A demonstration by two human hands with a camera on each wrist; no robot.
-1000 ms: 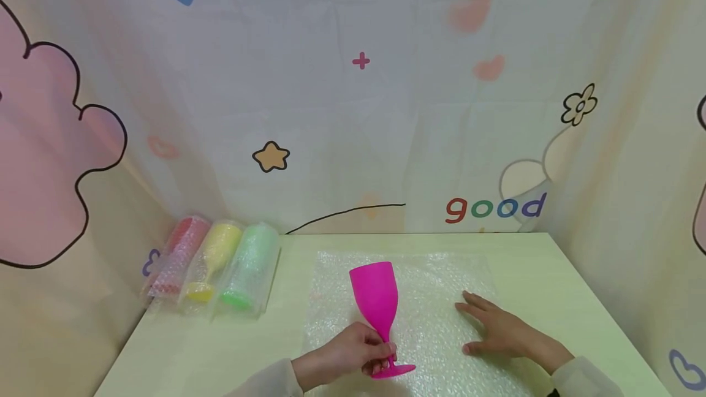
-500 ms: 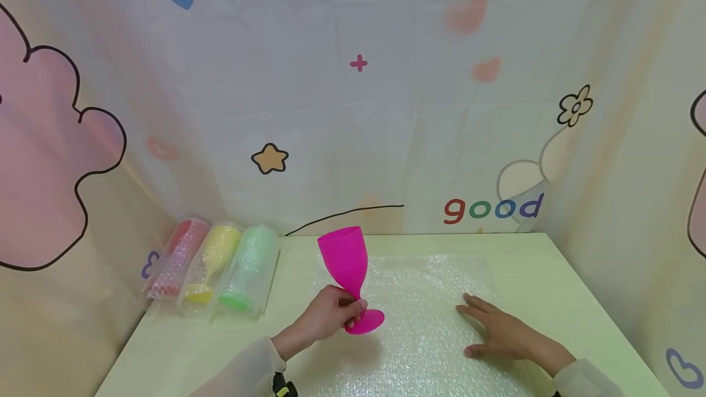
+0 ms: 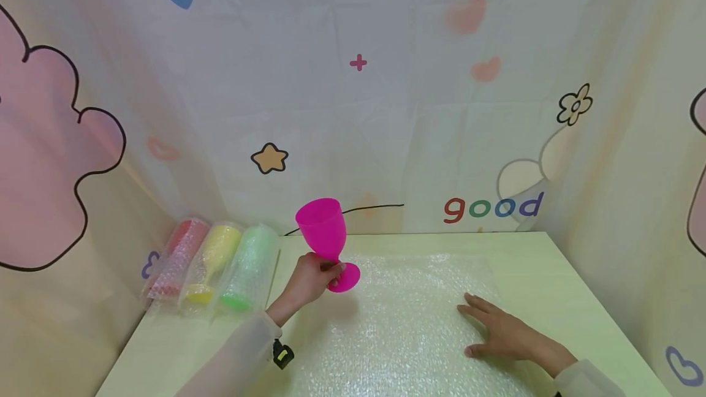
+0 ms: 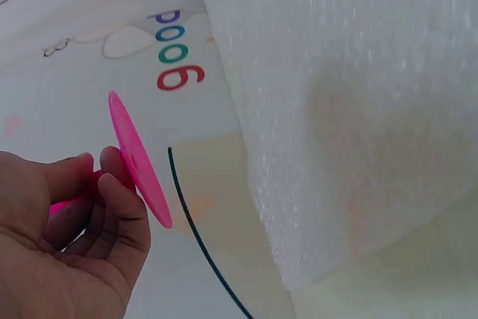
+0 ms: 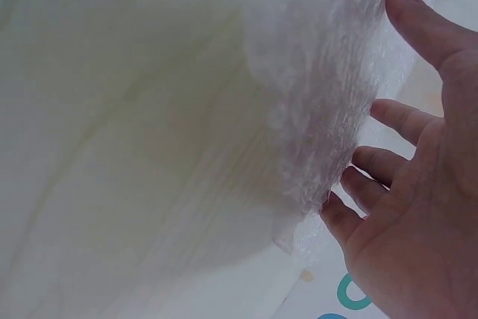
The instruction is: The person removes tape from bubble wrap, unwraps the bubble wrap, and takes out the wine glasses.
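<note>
A bright pink plastic goblet (image 3: 322, 228) is held above the table by my left hand (image 3: 309, 280), whose thumb and fingers pinch the stem just over the round foot. The goblet leans a little to the left, bowl upward. In the left wrist view the foot (image 4: 140, 160) shows edge-on beside the curled fingers, while most of the bowl is out of sight. A sheet of bubble wrap (image 3: 408, 317) lies flat on the table below. On its right side rests my right hand (image 3: 502, 329), fingers spread, the fingertips touching the wrap (image 5: 328, 95) in the right wrist view.
Three bubble-wrapped goblets lie side by side at the back left: a red one (image 3: 179, 259), a yellow one (image 3: 214, 259) and a green one (image 3: 250, 268). A printed curtain (image 3: 353, 109) hangs behind the pale table (image 3: 529, 268) and along both sides.
My left hand has lifted the pink goblet and carried it left and away from me, tilting it so that more of its foot shows. The right hand has hardly moved.
</note>
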